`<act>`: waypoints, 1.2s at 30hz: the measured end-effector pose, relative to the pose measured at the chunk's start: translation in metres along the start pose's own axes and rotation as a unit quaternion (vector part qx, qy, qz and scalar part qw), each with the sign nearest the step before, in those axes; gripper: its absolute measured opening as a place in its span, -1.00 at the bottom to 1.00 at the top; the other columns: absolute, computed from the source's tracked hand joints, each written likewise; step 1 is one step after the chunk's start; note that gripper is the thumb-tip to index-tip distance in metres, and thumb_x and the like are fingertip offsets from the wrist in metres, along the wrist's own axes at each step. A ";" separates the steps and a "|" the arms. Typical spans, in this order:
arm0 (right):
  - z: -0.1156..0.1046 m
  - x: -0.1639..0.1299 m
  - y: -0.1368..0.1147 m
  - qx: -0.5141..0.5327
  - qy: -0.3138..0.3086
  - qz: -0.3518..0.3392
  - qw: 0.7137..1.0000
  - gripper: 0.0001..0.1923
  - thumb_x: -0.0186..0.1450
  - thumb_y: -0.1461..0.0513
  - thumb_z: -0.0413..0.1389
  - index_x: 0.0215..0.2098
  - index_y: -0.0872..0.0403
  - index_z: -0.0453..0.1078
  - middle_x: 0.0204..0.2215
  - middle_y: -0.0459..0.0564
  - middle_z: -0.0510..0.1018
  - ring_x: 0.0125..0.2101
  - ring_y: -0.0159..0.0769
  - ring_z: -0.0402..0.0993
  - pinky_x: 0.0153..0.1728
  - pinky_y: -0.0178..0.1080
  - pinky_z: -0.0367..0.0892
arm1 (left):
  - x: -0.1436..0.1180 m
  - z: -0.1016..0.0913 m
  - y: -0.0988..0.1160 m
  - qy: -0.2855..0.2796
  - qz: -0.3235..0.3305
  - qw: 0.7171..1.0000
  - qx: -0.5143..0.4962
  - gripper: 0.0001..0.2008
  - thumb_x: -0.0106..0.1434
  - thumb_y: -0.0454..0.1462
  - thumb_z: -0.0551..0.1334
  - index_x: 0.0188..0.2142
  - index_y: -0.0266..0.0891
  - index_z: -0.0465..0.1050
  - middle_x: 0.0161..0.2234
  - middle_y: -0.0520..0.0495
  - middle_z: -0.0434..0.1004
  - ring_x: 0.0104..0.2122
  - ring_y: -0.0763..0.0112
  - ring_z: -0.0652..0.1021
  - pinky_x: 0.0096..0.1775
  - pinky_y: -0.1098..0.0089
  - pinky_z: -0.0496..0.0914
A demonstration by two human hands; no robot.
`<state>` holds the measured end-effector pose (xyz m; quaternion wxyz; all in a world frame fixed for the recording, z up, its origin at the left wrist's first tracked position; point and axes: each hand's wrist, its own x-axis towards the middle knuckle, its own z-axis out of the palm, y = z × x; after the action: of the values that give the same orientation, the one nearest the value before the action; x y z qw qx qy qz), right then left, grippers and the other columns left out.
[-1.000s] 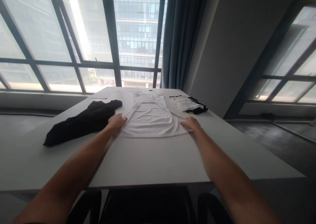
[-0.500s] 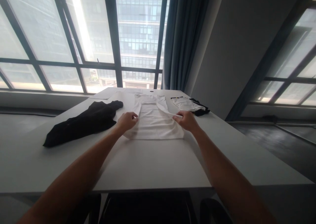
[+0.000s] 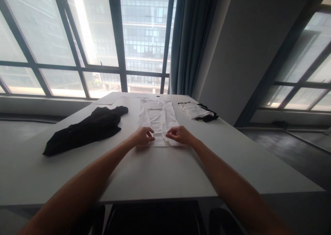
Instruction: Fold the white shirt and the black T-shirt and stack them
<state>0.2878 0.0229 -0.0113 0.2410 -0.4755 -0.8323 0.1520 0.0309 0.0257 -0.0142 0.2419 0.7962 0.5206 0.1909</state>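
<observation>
A white shirt (image 3: 156,116) lies lengthwise on the table, both long sides folded in toward its middle. Over the near end of its left fold, my left hand (image 3: 144,136) is closed, thumb and fingers pinching the cloth. My right hand (image 3: 179,135) mirrors it on the right fold, fingertips closed on the cloth near the bottom hem. A narrow strip of the shirt shows between the two hands. The exact grip of the fingertips is partly hidden.
A crumpled black garment (image 3: 86,129) lies to the left on the white table (image 3: 160,173). At the right rear is a stack of folded white and black clothes (image 3: 195,110). Sheets of paper (image 3: 104,100) lie toward the window. A dark chair (image 3: 155,219) stands at the near edge.
Both hands have moved inward and nearer to me, bringing the shirt's side edges over toward its middle. The shirt now looks narrower; the other clothes stay put.
</observation>
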 end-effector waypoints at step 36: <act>-0.023 -0.006 0.028 -0.064 -0.051 0.073 0.994 -0.58 0.20 -0.03 0.24 -0.15 0.12 0.54 -0.30 0.03 0.57 -0.32 -0.30 0.48 -0.30 -0.35 0.33 | -0.020 -0.030 -0.005 -0.097 0.052 0.959 0.261 -0.67 0.07 -0.03 0.30 -0.20 -0.11 0.55 -0.10 -0.03 0.53 -0.22 0.27 0.52 -0.28 0.41 0.34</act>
<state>0.3232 0.0324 -0.0070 0.1555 -0.5409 -0.8148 0.1394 0.0029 0.0151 0.0056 0.0647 0.8723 0.4844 -0.0170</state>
